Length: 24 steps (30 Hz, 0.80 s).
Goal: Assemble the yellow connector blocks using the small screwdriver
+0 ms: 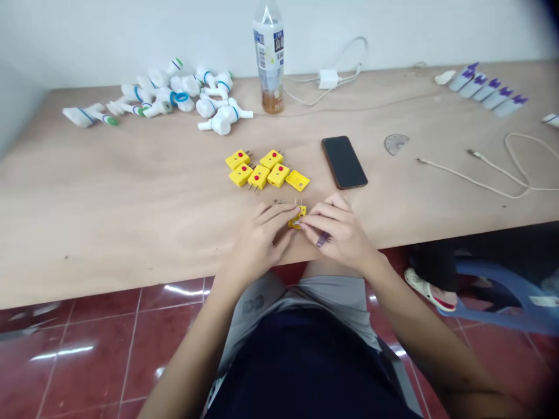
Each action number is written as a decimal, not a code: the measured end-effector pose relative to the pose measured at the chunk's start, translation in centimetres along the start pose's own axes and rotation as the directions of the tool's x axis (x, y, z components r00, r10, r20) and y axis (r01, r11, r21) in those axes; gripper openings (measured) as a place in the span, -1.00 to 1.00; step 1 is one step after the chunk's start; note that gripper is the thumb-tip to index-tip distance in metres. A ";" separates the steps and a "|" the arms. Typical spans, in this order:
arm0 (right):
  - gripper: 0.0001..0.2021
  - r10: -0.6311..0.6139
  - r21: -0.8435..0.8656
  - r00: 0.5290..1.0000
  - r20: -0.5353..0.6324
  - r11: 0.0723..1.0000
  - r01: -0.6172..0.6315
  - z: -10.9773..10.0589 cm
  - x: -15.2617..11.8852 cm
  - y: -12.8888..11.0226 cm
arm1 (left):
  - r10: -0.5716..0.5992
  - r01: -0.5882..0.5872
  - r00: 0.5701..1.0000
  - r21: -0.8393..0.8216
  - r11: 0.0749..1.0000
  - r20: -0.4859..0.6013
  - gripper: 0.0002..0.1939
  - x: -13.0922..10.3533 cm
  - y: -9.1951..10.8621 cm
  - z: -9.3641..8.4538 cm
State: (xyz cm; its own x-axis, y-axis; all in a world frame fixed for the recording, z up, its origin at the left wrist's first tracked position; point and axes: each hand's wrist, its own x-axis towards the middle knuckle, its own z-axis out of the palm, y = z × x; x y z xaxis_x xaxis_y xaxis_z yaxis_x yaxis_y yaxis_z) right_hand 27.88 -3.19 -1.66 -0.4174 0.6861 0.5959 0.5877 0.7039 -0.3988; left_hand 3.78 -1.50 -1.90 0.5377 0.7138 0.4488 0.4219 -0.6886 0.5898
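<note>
Both hands meet at the near edge of the pale wooden worktop (131,192), sharing one small yellow plastic connector block (297,217). The left hand (257,238) pinches it from its side with fingertips closed narrow on it; the right hand (338,230) pinches it from the other, the grip tight on the same block. A thin purple-tipped object shows under the right hand's fingers; what it is cannot be told.

Just beyond the hands lie six more yellow blocks (267,169), squarish and smooth, in a loose cluster. Five show a red dot on top, and short metal prongs stick out from some of them; the sixth shows no dot.

Right of the cluster lies one black smartphone (344,162), screen dark. At the far edge stands one clear plastic bottle (268,58) with a blue-and-white label, its print too small to read, and a little brown liquid at the bottom. Left of it lies a heap of white plastic fittings with blue and green rings (174,93), too jumbled to count. At far right lie five pale strips with purple tips (489,87). One white charger with cable (328,78) sits by the wall.
</note>
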 end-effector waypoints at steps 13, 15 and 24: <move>-0.84 -0.099 -0.076 0.994 0.041 0.992 0.102 0.1 -0.2 0.2 | -0.024 0.025 1.000 -0.047 0.999 0.007 -0.82 -0.2 0.2 -0.5; -0.84 -0.116 -0.083 0.993 0.039 0.989 0.119 0.1 -0.3 0.3 | -0.018 0.018 1.000 -0.041 0.999 0.003 -0.86 -0.2 0.2 -0.5; -0.84 -0.117 -0.083 0.993 0.032 0.989 0.120 0.3 -0.4 0.6 | -0.059 0.059 0.998 0.049 0.997 0.003 -0.87 -0.1 0.0 -0.4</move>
State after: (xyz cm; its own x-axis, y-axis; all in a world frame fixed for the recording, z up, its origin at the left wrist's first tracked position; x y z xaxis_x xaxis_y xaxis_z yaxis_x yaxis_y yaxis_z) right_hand 28.21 -2.96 -2.29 -0.5053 0.6041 0.6162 0.5891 0.7633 -0.2653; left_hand 3.45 -1.50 -1.71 0.5141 0.7530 0.4106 0.4884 -0.6506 0.5816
